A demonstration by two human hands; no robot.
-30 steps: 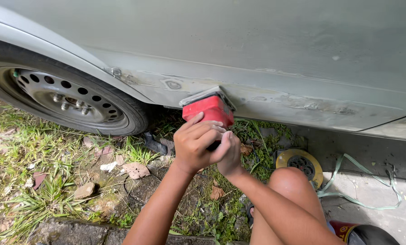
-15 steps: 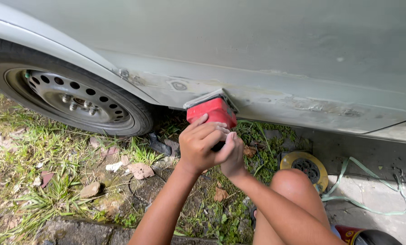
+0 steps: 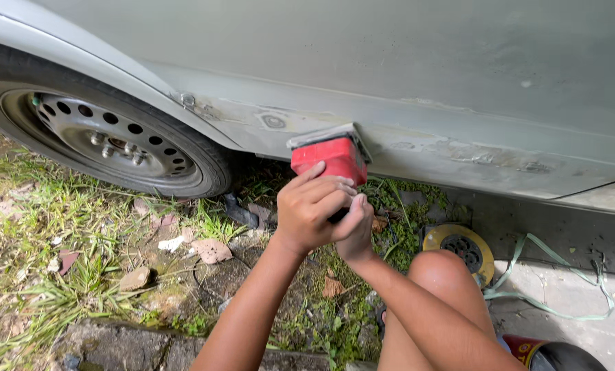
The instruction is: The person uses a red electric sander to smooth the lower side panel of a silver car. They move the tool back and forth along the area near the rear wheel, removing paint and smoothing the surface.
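Note:
A red sander [image 3: 329,158] with a flat grey pad presses against the lower sill of a silver car [image 3: 417,82]. My left hand [image 3: 314,213] wraps over the tool's rear from above. Just behind it, my right hand [image 3: 359,237] grips the same handle, partly hidden by the left. The sill [image 3: 472,154] shows patches of dull filler and worn paint on both sides of the pad.
The car's wheel [image 3: 105,141] with a steel rim stands at left. Grass, stones and dead leaves cover the ground. A yellow round disc [image 3: 459,251] lies under the sill, a green strap [image 3: 555,278] on concrete at right. My knee [image 3: 445,275] is below the hands.
The sander and both hands have kept their place on the sill; the view has shifted slightly, so everything sits a little lower and to the right in the frame.

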